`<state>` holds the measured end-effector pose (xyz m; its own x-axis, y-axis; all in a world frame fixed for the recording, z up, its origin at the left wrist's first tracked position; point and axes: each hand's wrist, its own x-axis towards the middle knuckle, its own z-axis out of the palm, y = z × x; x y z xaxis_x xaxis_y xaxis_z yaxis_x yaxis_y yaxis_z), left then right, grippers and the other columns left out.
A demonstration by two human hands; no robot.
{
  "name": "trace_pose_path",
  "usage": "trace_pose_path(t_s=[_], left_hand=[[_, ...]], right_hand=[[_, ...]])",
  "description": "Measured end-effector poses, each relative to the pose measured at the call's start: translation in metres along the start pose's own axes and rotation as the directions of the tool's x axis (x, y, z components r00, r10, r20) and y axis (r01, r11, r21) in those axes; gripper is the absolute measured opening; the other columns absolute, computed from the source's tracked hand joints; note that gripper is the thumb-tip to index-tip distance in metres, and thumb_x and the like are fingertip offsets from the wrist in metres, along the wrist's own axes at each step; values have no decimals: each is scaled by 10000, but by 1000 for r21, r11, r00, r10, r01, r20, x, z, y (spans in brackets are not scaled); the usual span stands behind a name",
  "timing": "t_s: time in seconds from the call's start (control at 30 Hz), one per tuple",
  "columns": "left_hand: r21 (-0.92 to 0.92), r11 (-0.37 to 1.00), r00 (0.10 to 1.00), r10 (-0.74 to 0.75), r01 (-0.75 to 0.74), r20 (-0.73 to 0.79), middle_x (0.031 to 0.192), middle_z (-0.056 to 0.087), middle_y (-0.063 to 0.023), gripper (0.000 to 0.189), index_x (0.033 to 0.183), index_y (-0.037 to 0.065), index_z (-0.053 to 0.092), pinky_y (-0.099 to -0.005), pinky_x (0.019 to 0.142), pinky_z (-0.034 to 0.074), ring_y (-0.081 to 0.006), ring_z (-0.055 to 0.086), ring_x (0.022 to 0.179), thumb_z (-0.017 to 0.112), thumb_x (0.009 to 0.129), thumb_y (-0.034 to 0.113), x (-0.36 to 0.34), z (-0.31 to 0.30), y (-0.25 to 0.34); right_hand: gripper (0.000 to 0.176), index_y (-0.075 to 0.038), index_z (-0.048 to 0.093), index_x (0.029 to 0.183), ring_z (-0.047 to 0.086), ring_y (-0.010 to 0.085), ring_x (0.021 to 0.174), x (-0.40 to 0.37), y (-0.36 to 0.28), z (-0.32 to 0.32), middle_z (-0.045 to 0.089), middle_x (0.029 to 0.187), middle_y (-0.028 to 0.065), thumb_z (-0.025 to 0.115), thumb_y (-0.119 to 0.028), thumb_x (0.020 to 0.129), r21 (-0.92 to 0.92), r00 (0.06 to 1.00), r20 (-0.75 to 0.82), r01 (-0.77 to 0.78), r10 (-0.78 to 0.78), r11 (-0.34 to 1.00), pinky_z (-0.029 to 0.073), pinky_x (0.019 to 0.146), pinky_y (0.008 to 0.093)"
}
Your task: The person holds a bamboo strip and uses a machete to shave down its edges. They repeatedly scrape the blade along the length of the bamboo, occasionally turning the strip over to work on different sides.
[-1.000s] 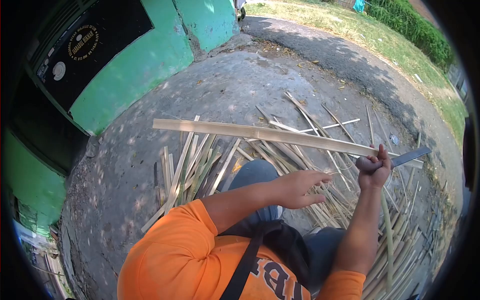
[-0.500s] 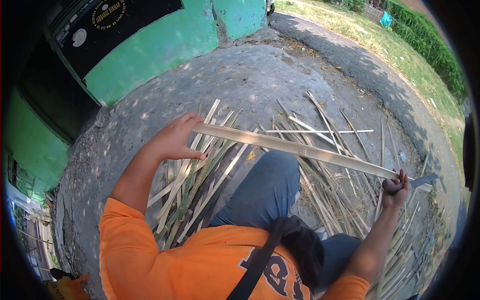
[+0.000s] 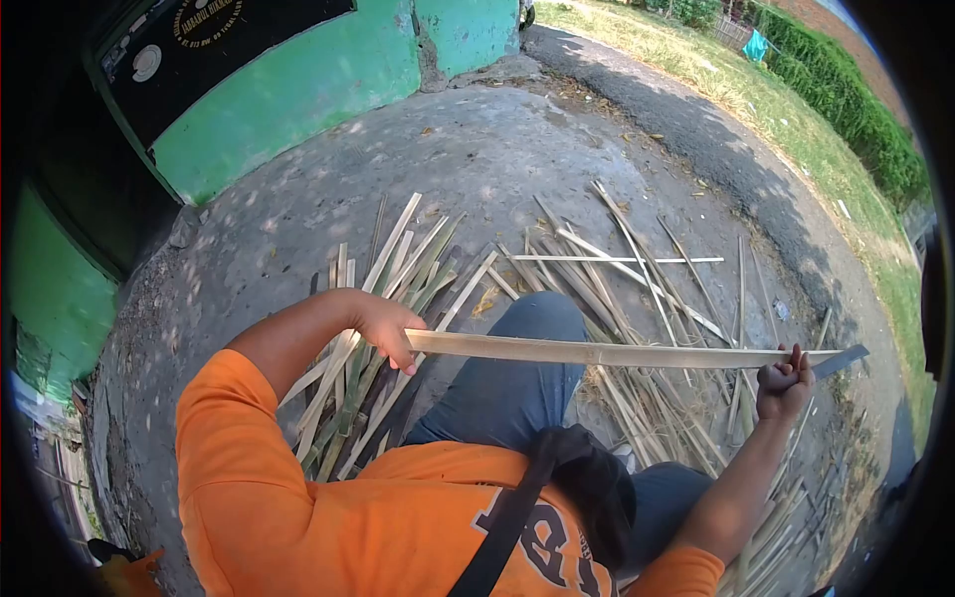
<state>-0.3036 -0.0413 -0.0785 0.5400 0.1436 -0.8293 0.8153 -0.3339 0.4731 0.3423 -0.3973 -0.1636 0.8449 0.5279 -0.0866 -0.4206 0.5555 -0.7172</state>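
Observation:
A long, pale bamboo strip (image 3: 517, 346) stretches nearly level across my lap, over the raised knee. My left hand (image 3: 386, 326) is closed on its left end, thumb below the strip. At the other end my right hand (image 3: 786, 396) is wrapped round the dark rounded handle of a knife (image 3: 838, 362), some fingers raised against the strip. The knife's grey blade points right and overlaps the strip's far end in this view.
Split bamboo strips (image 3: 343, 413) lie heaped on the concrete left of my knee. More strips (image 3: 657, 398) with thin shavings spread to the right. A green wall (image 3: 288, 109) stands ahead at left; an asphalt path (image 3: 676, 124) runs at upper right.
My left hand has come down and closed on the strip's end, where its fingers were spread before. The strip has swung from slanting to nearly level. My right hand stays about where it was.

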Motion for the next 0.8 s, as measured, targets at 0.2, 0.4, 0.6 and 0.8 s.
trace_pose_path(t_s=[0.2,0.4,0.6,0.8], left_hand=[[74,997,981,-25,11,194,745,605,3,306,959,113,678,-326,657,452,-126,569,703,763,934,406,9,41,11],[-26,984,974,181,-179,135,680,531,31,413,796,101,556,-304,586,406,-110,497,642,792,921,415,-13,85,21],[-64,981,982,187,-186,26,639,500,52,431,811,103,520,-299,555,391,-93,474,602,848,883,374,-17,89,25],[-170,973,986,149,-159,-68,640,503,49,448,829,117,526,-274,524,370,-78,469,576,890,841,378,-5,94,31]], right_hand=[[328,-75,704,1234,586,81,686,-5,-17,-2,692,1258,191,675,-318,1016,36,998,43,-52,50,998,579,767,284],[347,-52,695,1259,579,62,692,-3,-27,-19,674,1316,226,666,-306,1025,63,995,73,-79,74,995,577,807,287],[370,-47,656,1292,616,104,699,4,-33,-34,693,1261,224,673,-296,1019,22,987,112,-119,116,993,588,836,344],[391,-52,625,1284,618,150,762,15,-41,-60,684,1118,155,705,-306,997,-22,995,-93,-35,33,999,559,805,338]])
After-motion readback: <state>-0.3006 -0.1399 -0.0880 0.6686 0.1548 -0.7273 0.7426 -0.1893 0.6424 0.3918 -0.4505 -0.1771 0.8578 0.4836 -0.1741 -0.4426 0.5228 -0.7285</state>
